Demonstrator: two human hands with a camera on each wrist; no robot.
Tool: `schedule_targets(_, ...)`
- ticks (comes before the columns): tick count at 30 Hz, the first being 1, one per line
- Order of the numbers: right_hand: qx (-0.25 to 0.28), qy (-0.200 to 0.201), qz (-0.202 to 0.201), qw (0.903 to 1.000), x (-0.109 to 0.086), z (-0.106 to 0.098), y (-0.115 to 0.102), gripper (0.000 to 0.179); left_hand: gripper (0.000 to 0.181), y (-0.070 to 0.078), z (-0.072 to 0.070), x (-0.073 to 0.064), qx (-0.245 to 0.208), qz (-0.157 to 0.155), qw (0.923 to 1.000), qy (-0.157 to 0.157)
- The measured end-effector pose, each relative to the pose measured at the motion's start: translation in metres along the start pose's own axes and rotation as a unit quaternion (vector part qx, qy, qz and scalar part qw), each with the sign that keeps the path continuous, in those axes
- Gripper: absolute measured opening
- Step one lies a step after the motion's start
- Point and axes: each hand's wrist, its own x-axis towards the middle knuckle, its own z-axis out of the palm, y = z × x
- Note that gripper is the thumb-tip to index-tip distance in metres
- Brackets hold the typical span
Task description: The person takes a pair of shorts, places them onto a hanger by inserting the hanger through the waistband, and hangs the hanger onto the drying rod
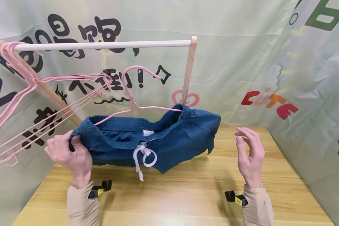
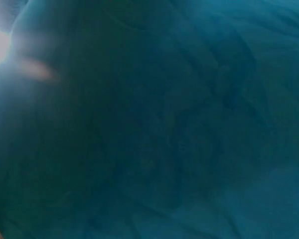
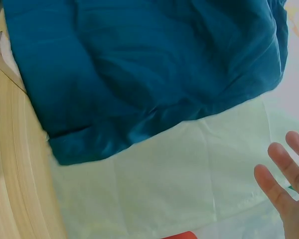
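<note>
Dark blue shorts [image 1: 110, 153] with an elastic waistband and a white drawstring bow [image 1: 144, 153] hang in the air above the table. My left hand [image 1: 70, 153] grips the waistband at its left end, thumb inside the opening. A pink hanger [image 1: 132, 105] reaches into the waist, its hook up and off the rail; its arm ends are hidden by cloth. To the right of the shorts, my right hand [image 1: 250, 153] is held apart from them, fingers loosely bent around nothing. Blue cloth [image 2: 189, 124] fills the left wrist view. In the right wrist view, the fingers [image 3: 284, 169] are spread below the shorts [image 3: 154, 64].
A rack with a white rail [image 1: 107, 45] and wooden posts [image 1: 188, 69] stands behind the shorts. Several pink hangers [image 1: 31, 78] hang at its left end. Below is a wooden table [image 1: 175, 201], with printed curtains [image 1: 228, 47] behind and at the sides.
</note>
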Motion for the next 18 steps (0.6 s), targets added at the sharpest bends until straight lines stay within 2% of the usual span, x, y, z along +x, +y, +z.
schedule_targets(10,0.011,0.008,-0.005,0.9999,0.000,0.002,0.001,0.024,0.080,-0.004,-0.008,0.012,0.046,-0.017,0.9975,0.050)
schedule_targets(18,0.013,0.009,-0.003,0.9999,0.000,0.002,0.002,0.023,0.073,-0.011,-0.015,0.018,0.072,-0.029,0.9947,0.068)
